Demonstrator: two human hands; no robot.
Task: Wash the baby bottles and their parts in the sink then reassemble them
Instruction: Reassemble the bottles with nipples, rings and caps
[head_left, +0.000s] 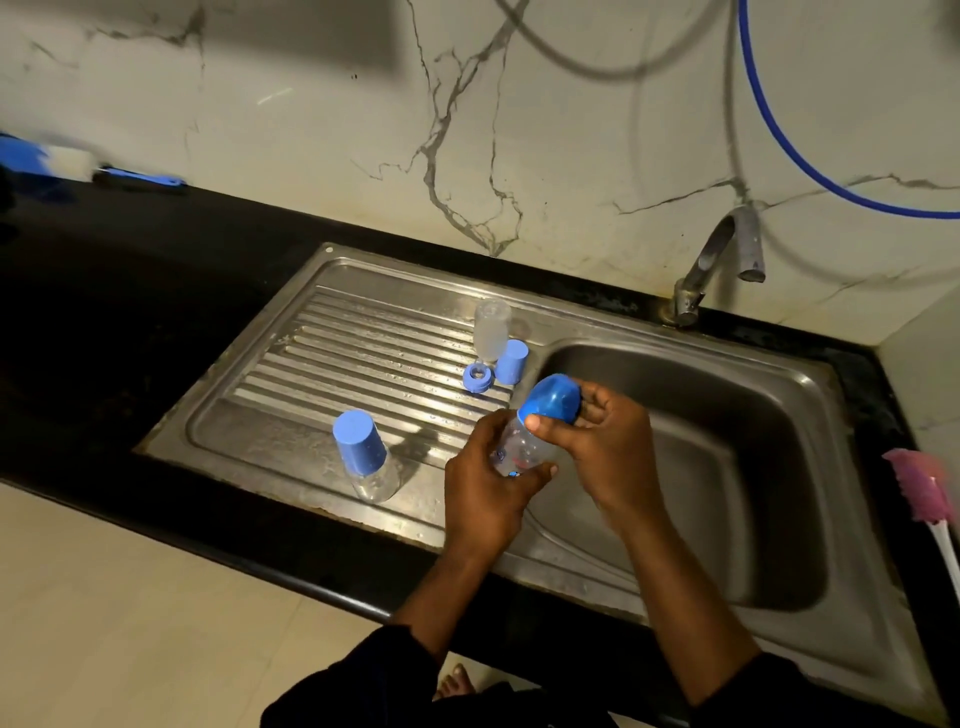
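Note:
My left hand (488, 483) grips the clear body of a baby bottle (522, 447), held tilted over the edge between drainboard and basin. Fingers and thumb of my right hand (597, 447) curl round its blue cap (553, 399). On the drainboard (311, 364) a second bottle with a blue cap (363, 454) stands upright near the front. Farther back stands an uncapped clear bottle (491, 330), with a loose blue cap (511, 362) and a blue collar ring (478, 376) right beside it.
The steel sink basin (727, 467) lies to the right, below a tap (719, 260) at the wall. A pink bottle brush (922, 493) rests on the right counter. Another brush with a blue handle (140, 179) lies at the back left of the black counter.

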